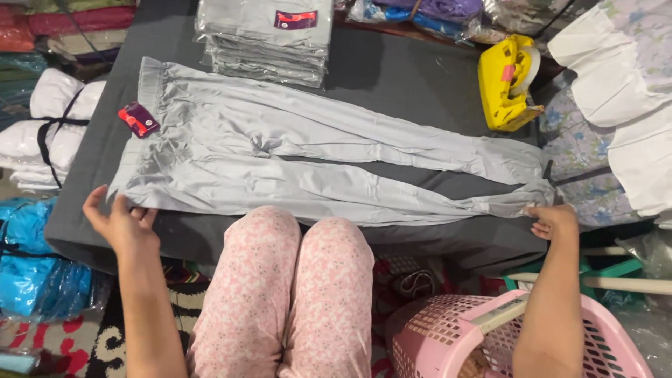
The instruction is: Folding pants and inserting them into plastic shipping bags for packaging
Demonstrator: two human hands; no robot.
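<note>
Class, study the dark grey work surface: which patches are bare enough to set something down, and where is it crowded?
Bare grey surface lies between the stack of bagged garments and the yellow tape dispenser; a narrow strip shows between the trouser legs. The pale grey trousers fill the middle, the left hand and right hand at their ends.

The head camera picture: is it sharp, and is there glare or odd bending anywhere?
In the head view, the grey trousers are sharp and evenly lit, with a soft sheen on the folds. The plastic-wrapped stack shows mild glare. The left hand and right hand are clear, without motion blur. The dark pad edges bow slightly, a wide-lens effect. Shadows are faint.
</note>
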